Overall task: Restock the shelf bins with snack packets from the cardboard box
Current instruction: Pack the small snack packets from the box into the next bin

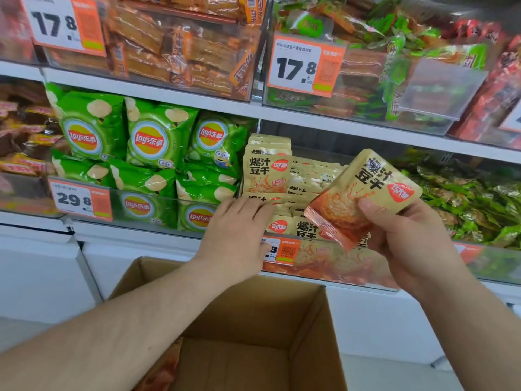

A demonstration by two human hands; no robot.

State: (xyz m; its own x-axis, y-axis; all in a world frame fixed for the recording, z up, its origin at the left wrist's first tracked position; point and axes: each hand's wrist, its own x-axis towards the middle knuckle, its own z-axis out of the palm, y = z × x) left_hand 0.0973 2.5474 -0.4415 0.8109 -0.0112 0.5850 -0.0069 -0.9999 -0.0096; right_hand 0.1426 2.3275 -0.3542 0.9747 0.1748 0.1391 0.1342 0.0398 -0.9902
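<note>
The tofu-snack bin point(324, 258) at centre looks well filled. The right hand point(406, 235) pinches one tan packet point(363, 193); the left hand point(239, 232) lies spread on the stock. The cardboard box point(253, 320) at bottom looks nearly empty.

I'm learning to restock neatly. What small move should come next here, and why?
Probably slide the tan packet from the right hand into the bin beside the upright row; the left hand is already resting on the packets there, holding them in place.
</note>
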